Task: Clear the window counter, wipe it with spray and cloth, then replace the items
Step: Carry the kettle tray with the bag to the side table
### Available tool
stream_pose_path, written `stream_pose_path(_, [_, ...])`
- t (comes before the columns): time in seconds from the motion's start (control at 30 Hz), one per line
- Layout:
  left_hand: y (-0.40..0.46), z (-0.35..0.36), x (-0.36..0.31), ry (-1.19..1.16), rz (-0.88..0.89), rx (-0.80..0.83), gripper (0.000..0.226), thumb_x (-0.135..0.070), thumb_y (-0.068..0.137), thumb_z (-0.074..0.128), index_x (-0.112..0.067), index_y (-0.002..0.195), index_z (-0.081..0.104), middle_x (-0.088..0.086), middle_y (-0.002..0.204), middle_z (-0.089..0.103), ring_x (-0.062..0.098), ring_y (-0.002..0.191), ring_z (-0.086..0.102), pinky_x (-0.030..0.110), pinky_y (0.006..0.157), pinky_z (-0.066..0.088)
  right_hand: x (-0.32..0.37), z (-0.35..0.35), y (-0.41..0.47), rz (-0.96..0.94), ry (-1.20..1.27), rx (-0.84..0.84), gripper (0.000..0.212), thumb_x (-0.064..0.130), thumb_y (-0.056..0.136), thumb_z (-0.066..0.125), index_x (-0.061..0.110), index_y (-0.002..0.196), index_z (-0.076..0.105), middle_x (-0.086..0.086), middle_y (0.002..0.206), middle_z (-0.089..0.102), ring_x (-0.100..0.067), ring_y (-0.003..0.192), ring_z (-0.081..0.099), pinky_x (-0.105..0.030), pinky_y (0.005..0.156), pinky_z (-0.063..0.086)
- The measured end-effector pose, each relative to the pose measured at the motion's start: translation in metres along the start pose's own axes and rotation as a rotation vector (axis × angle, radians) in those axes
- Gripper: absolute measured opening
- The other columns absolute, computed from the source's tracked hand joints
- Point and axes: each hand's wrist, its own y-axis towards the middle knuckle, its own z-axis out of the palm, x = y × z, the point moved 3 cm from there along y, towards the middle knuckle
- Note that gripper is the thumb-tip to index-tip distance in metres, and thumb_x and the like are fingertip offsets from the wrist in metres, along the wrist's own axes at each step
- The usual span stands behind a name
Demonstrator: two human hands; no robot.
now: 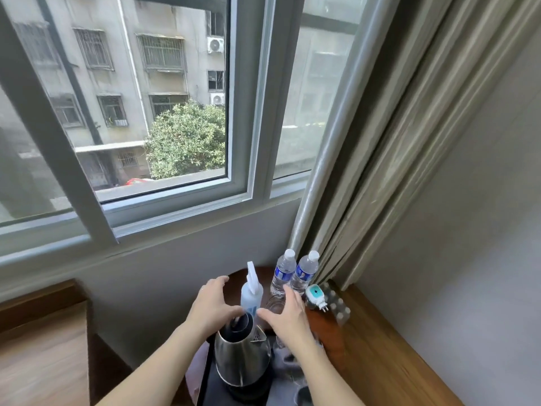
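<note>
Head view: both hands, left (211, 306) and right (285, 316), hover with fingers spread, grasping nothing, either side of the translucent white spray bottle (251, 291) standing on the dark wooden table (330, 332) behind the steel kettle (241, 357).

Colours on the dark reddish-brown surface (328, 326)

Silver-and-black kettle (241, 357); pale blue spray bottle (251, 291); clear water bottles (282, 272) with blue labels, white caps; white-and-teal plug-in (315, 295); beige curtain (409, 127).

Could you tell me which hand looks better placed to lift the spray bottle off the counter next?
Probably the left hand: it hovers open right beside the spray bottle, nothing between them. The right hand is also open and close, but sits over the glass near the water bottles.
</note>
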Motion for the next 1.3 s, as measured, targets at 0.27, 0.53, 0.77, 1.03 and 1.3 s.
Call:
stream_pose_path(0.27, [0.049,0.028,-0.003,0.012,-0.079,0.015,0.072,-0.034,0.071,0.077,-0.023,0.137,0.050,-0.005,0.130,0.056,0.012,0.121,0.051,0.024,0.095,0.040,-0.012,0.006,0.068,0.019,-0.057,0.147,0.078,0.027,0.088,0.069,0.028,0.155,0.029,0.004,0.161,0.032,-0.016,0.147,0.031,-0.039,0.121,0.029])
stream_pose_path(0.53, [0.075,0.042,0.011,-0.076,-0.167,0.062,0.068,-0.037,0.063,0.084,-0.030,0.125,0.057,-0.014,0.111,0.058,0.005,0.108,0.054,0.020,0.088,0.040,-0.015,0.037,0.119,-0.023,-0.084,0.303,0.087,0.020,0.080,0.079,0.031,0.153,0.035,0.011,0.153,0.041,-0.012,0.142,0.038,-0.028,0.115,0.032])
stream_pose_path(0.77, [0.087,0.031,0.023,-0.102,-0.199,0.034,0.048,-0.012,0.074,0.061,-0.029,0.120,0.062,-0.014,0.110,0.065,0.003,0.106,0.058,0.019,0.092,0.042,-0.014,0.061,0.133,-0.080,-0.055,0.373,0.064,0.038,0.071,0.083,0.040,0.126,0.051,0.023,0.103,0.058,-0.006,0.100,0.056,-0.009,0.079,0.041])
stream_pose_path(1.03, [0.087,0.005,0.035,-0.175,-0.226,-0.075,0.038,-0.013,0.076,0.060,-0.039,0.103,0.063,-0.017,0.103,0.067,0.000,0.102,0.060,0.026,0.093,0.047,0.011,0.060,0.133,-0.225,-0.040,0.277,0.044,0.041,0.081,0.079,0.024,0.116,0.057,0.016,0.090,0.058,-0.005,0.084,0.052,-0.006,0.072,0.038])
stream_pose_path(1.3, [0.060,-0.042,0.039,-0.208,-0.198,-0.222,0.029,-0.012,0.079,0.064,-0.036,0.095,0.064,-0.013,0.098,0.070,0.001,0.093,0.064,0.027,0.094,0.049,0.090,0.044,0.118,-0.481,0.131,0.149,0.066,0.073,0.070,0.072,0.021,0.109,0.062,0.012,0.095,0.063,-0.009,0.087,0.059,-0.022,0.079,0.046])
